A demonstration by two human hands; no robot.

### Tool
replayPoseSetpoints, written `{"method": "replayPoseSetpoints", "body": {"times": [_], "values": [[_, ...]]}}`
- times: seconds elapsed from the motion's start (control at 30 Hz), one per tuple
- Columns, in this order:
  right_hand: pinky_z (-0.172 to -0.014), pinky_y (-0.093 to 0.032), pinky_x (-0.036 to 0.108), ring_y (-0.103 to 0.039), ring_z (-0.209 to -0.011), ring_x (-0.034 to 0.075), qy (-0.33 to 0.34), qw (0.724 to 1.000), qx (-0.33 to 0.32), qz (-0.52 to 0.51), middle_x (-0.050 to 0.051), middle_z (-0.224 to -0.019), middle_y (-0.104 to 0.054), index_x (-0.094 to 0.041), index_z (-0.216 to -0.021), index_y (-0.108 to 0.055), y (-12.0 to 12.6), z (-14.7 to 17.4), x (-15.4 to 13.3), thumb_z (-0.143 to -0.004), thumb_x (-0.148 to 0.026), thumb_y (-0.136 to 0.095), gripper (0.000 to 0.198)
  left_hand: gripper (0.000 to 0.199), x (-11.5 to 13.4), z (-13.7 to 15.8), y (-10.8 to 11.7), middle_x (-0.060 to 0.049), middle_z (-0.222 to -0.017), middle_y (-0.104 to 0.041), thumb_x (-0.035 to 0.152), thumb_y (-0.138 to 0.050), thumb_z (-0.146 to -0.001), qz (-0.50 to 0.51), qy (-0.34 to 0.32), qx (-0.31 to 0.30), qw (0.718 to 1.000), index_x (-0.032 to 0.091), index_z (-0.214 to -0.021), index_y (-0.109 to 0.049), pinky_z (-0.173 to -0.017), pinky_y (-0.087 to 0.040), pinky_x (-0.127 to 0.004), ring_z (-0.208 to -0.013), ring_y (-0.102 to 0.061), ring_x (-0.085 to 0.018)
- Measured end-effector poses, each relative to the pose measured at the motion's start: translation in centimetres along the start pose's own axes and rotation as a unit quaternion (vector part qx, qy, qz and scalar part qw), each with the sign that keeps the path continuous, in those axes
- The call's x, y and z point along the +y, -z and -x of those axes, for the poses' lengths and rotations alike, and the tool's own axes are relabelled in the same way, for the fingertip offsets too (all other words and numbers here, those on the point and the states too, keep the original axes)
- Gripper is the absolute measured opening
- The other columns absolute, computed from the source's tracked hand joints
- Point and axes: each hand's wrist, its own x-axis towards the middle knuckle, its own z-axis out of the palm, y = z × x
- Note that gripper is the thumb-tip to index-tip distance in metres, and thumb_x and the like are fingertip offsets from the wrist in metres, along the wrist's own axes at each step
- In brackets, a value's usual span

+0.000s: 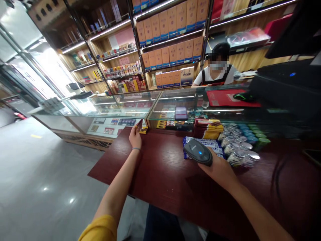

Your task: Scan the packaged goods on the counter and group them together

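Note:
My right hand [220, 167] is wrapped around a dark grey barcode scanner [198, 151] with a small blue light lit on top. Under and behind the scanner lie blue-and-white packets [215, 144] on the dark red wooden table [160, 167]. Out near the table's far left edge, my left hand [135, 137] is closed on a small dark red packet [139, 124], tilted upward. Just right of that hand is a yellow-and-black item [143, 130]; whether the fingers touch it I cannot tell.
Red-and-yellow packets [208, 128] are stacked at the table's back, beside several clear jars [237, 155] and green-lidded cans [262, 142]. A glass display counter [120, 100] runs behind. Across it sits a masked person [215, 72]. A dark monitor [288, 83] blocks the right.

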Motion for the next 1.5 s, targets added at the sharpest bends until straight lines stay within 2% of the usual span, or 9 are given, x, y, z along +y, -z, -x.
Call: {"method": "replayPoseSetpoints", "body": {"times": [0.1,0.27,0.43,0.6,0.77,0.9,1.03,1.33,1.5], "values": [[-0.063,-0.05,0.036,-0.077,-0.083,0.033,0.002,1.0,0.014,-0.008,0.004,-0.091,-0.078,-0.028,-0.125,-0.054,-0.1,-0.1,0.2,-0.087,-0.045,-0.059,0.042,0.029,-0.9,-1.1,2.2,-0.007,-0.122,-0.075,0.023,-0.059,-0.093,-0.093,-0.077,-0.119,0.986,0.026,-0.117,-0.076,-0.115,-0.044,-0.043,-0.123,-0.066,-0.026],[-0.072,-0.054,0.039,-0.076,-0.098,0.036,0.006,0.999,0.013,-0.03,0.007,-0.099,-0.079,-0.027,-0.13,-0.053,-0.1,-0.3,0.6,-0.087,-0.045,-0.06,0.047,0.043,-2.2,-2.6,4.4,-0.003,-0.136,-0.07,0.018,-0.049,-0.095,-0.267,-0.174,-0.25,0.914,0.034,-0.127,-0.073,-0.124,-0.031,-0.047,-0.142,-0.052,-0.026],[-0.066,-0.052,0.037,-0.077,-0.089,0.035,-0.008,1.0,-0.001,-0.01,0.004,-0.093,-0.079,-0.03,-0.123,-0.054,-0.1,-0.3,0.7,-0.087,-0.046,-0.059,0.04,0.042,-3.6,-3.1,4.6,-0.006,-0.134,-0.07,0.019,-0.047,-0.096,-0.353,-0.182,-0.277,0.875,0.034,-0.124,-0.074,-0.124,-0.03,-0.048,-0.14,-0.053,-0.029],[-0.066,-0.052,0.035,-0.077,-0.091,0.035,-0.001,1.0,0.004,-0.009,0.004,-0.095,-0.079,-0.031,-0.122,-0.055,-0.2,-0.2,0.8,-0.086,-0.045,-0.06,0.039,0.042,-4.3,-3.6,3.5,-0.006,-0.137,-0.069,0.019,-0.05,-0.094,-0.367,-0.181,-0.319,0.855,0.034,-0.126,-0.072,-0.125,-0.028,-0.048,-0.139,-0.053,-0.028],[-0.06,-0.05,0.035,-0.077,-0.08,0.035,-0.01,1.0,0.01,0.005,0.003,-0.086,-0.078,-0.03,-0.123,-0.058,-0.3,-0.2,0.9,-0.084,-0.044,-0.06,0.041,0.049,-4.6,-3.9,2.9,-0.005,-0.148,-0.061,0.019,-0.055,-0.088,-0.398,-0.167,-0.33,0.839,0.032,-0.135,-0.066,-0.127,-0.019,-0.056,-0.146,-0.046,-0.031],[-0.058,-0.049,0.034,-0.077,-0.076,0.034,-0.013,1.0,0.014,0.011,0.002,-0.084,-0.078,-0.031,-0.122,-0.059,-0.4,-0.2,1.0,-0.083,-0.044,-0.061,0.041,0.059,-4.7,-4.0,2.8,-0.003,-0.156,-0.054,0.023,-0.062,-0.083,-0.398,-0.146,-0.349,0.836,0.035,-0.141,-0.061,-0.127,-0.01,-0.062,-0.154,-0.033,-0.035],[-0.057,-0.048,0.034,-0.076,-0.073,0.033,-0.014,1.0,0.021,0.004,0.001,-0.079,-0.076,-0.032,-0.119,-0.059,-0.6,-0.2,1.1,-0.081,-0.043,-0.061,0.039,0.063,-4.9,-4.1,2.7,-0.002,-0.162,-0.045,0.028,-0.062,-0.086,-0.402,-0.132,-0.371,0.826,0.035,-0.148,-0.054,-0.127,-0.009,-0.062,-0.157,-0.025,-0.035],[-0.061,-0.051,0.036,-0.077,-0.082,0.035,-0.012,1.0,0.013,0.0,0.003,-0.085,-0.078,-0.03,-0.119,-0.057,-0.5,-0.3,1.0,-0.084,-0.045,-0.06,0.038,0.06,-5.1,-4.0,2.5,-0.005,-0.164,-0.042,0.032,-0.062,-0.089,-0.385,-0.134,-0.375,0.833,0.033,-0.149,-0.053,-0.127,-0.008,-0.062,-0.158,-0.023,-0.035],[-0.065,-0.053,0.037,-0.077,-0.087,0.035,-0.017,0.999,0.016,-0.026,0.006,-0.091,-0.079,-0.028,-0.126,-0.058,0.3,-0.5,0.6,-0.086,-0.046,-0.061,0.044,0.057,-4.1,-3.5,2.8,-0.009,-0.165,-0.041,0.037,-0.06,-0.091,-0.394,-0.18,-0.344,0.833,0.029,-0.148,-0.054,-0.129,-0.012,-0.056,-0.158,-0.024,-0.033]]}}
